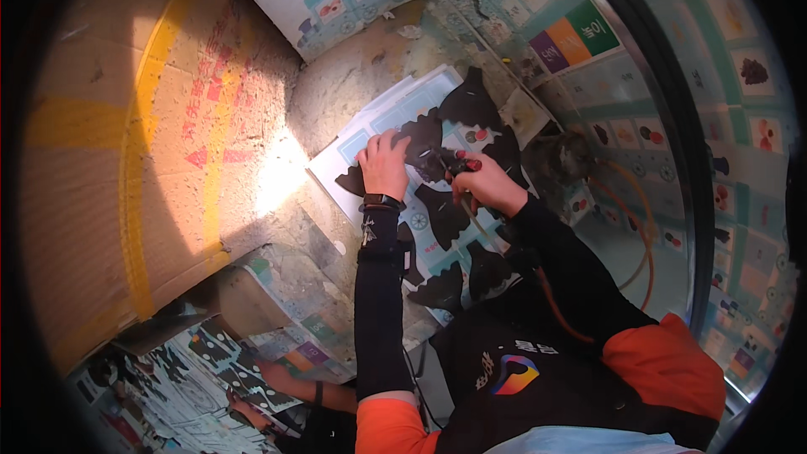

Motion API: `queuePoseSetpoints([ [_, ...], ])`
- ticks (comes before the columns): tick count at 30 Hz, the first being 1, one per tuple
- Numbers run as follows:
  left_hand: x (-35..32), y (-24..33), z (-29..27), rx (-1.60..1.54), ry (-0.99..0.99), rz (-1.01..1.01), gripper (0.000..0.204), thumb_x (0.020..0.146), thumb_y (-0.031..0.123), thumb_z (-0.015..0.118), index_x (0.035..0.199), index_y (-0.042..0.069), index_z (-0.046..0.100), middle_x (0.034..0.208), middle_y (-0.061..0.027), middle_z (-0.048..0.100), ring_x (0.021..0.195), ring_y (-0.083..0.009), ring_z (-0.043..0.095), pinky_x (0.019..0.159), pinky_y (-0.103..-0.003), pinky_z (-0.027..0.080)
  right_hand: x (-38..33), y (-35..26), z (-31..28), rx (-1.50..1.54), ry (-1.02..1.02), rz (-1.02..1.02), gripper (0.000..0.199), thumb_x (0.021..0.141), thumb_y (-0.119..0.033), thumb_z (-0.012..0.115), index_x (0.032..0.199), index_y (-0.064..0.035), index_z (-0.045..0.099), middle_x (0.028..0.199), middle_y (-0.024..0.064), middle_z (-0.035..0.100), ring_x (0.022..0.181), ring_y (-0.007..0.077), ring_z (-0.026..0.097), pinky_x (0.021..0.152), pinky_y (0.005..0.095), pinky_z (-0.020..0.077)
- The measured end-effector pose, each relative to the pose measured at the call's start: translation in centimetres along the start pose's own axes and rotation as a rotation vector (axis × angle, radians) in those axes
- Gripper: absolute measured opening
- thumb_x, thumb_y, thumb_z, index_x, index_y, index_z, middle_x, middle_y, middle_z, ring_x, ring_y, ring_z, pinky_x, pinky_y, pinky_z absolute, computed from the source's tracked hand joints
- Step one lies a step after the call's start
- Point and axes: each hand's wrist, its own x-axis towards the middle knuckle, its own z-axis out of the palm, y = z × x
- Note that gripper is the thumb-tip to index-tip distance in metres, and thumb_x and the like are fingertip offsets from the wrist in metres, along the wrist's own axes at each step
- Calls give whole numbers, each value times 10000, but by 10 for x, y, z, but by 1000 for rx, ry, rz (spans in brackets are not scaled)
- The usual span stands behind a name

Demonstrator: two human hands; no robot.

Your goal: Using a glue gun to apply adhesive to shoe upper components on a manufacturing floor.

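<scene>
Several black, scallop-edged pieces lie spread over a stack of printed sheets on the worktop. My left hand rests with fingers stretched out on one dark piece, holding nothing. Just right of it, my right hand is closed around a small spray gun with red parts. The gun's nozzle end is over the dark piece beside my left fingers. A thin hose runs down from my right hand. More dark pieces lie nearer to me, below both hands.
A large cardboard box with yellow tape stands at left. Printed sheets line the walls at the back and right, with a dark metal frame. An orange hose loops at right. Lower left, another person's arm reaches over patterned pieces.
</scene>
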Motion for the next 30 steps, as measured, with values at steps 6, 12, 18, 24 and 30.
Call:
queuePoseSetpoints([
  [6, -14, 11, -14, -101, 65, -10, 370, 819, 79, 695, 1182, 146, 678, 1236, -44, 593, 1196, -261, 531, 968, -421, 385, -108, 31, -61, -269, -7, -108, 291, 868, -135, 673, 1120, -30, 572, 856, 71, 614, 699, 134, 592, 632, 275, 492],
  [12, -95, 48, -48, -274, 269, -287, 294, 877, 32, 610, 1166, 48, 661, 1097, -130, 637, 1015, -289, 608, 890, -394, 475, -187, 145, -170, -1051, 473, -363, 479, 846, -117, 698, 1262, -7, 489, 1134, 222, 578, 1009, 375, 612, 842, 483, 496],
  [18, -232, 103, -61, -413, 155, -580, 280, 911, 52, 614, 1187, 12, 637, 1036, -115, 658, 863, -209, 633, 789, -337, 501, -145, 210, -211, -1114, 796, -469, 485, 881, -144, 631, 1301, 24, 455, 1198, 261, 525, 1104, 445, 537, 937, 494, 456],
  [24, -390, 137, -64, -247, 119, -717, 279, 931, 77, 628, 1202, 8, 630, 998, -96, 681, 861, -159, 649, 781, -303, 515, -191, 235, -147, -787, 544, -85, 468, 856, -146, 666, 1269, 14, 515, 1188, 219, 582, 1048, 337, 628, 846, 411, 515],
  [30, -488, 175, -62, -671, 149, -1027, 276, 955, 119, 643, 1210, 17, 624, 941, -74, 682, 781, -108, 662, 725, -249, 543, -185, 325, -86, 587, -75, 304, 325, 957, -224, 659, 1167, 6, 566, 1067, 102, 663, 1022, 202, 655, 850, 332, 546],
])
